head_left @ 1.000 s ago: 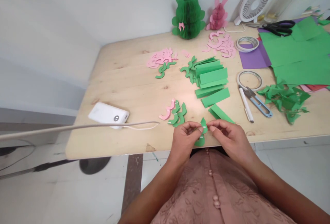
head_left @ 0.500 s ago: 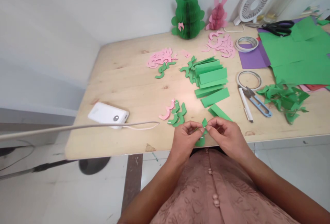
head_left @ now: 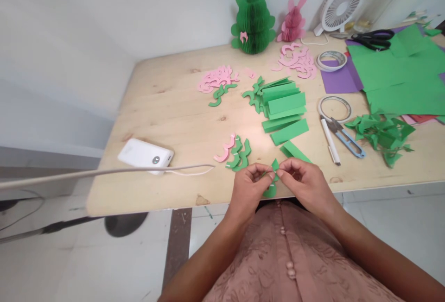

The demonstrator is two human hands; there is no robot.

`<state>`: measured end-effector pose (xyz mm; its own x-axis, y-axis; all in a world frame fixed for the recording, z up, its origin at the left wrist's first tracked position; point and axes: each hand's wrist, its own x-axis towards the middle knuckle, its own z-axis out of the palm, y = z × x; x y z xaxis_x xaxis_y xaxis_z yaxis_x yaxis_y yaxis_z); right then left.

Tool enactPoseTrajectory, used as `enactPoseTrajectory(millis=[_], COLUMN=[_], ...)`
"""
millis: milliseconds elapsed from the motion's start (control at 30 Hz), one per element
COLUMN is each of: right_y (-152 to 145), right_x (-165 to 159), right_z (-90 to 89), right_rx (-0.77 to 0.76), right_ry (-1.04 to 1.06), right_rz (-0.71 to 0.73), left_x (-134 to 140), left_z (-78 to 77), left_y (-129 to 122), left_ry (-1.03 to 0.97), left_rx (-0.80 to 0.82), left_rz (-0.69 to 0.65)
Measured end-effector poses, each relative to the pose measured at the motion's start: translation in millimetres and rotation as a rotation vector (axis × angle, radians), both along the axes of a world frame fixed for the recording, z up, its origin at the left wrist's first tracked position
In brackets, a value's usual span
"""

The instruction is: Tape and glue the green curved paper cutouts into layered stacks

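Note:
Close to the table's front edge, my left hand [head_left: 251, 186] and my right hand [head_left: 301, 179] pinch a small green paper cutout [head_left: 270, 191] between them. Its pointed top sticks up above the fingertips, and its rounded bottom shows beneath; the fingers hide the middle. Just left of my left hand lie wavy green cutouts [head_left: 243, 156] with small white marks, beside a wavy pink cutout [head_left: 227, 149]. Beyond my right hand rests a folded green paper strip [head_left: 295, 151], with several more green strips [head_left: 287, 104] behind it.
Thread snips [head_left: 348, 140], a white pen [head_left: 331, 142] and a tape roll [head_left: 334, 109] lie to the right, near green scraps [head_left: 384, 135]. A white power bank [head_left: 144, 155] sits left. Green and pink honeycomb paper rabbits, [head_left: 255, 24] and a fan [head_left: 341, 5] stand at the back.
The view has shifted very slightly. Both hands keep their pinch on the green cutout, with hardly any movement.

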<state>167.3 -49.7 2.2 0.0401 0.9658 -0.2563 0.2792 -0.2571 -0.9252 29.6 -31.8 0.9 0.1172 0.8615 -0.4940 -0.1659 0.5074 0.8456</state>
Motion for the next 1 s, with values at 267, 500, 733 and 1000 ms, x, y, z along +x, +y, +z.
enactPoseTrajectory(millis=[267, 500, 733, 1000], right_y=[0, -1, -2, -4], right_x=[0, 1, 0, 0], right_z=[-1.8, 0.1, 2.7, 8.5], right_rx=[-0.013, -0.020, -0.023, 0.001], right_ry=[0.050, 0.064, 0.036, 0.080], right_rz=[-0.052, -0.052, -0.106, -0.071], left_x=[-1, -2, -9, -4], left_z=[-3.8, -3.6, -0.3, -5.1], left_y=[-3, -6, -10, -11], left_ry=[-0.048, -0.008, -0.062, -0.056], left_rx=[-0.001, 0.052, 0.053, 0.000], left_rz=[0.006, 0.006, 0.005, -0.012])
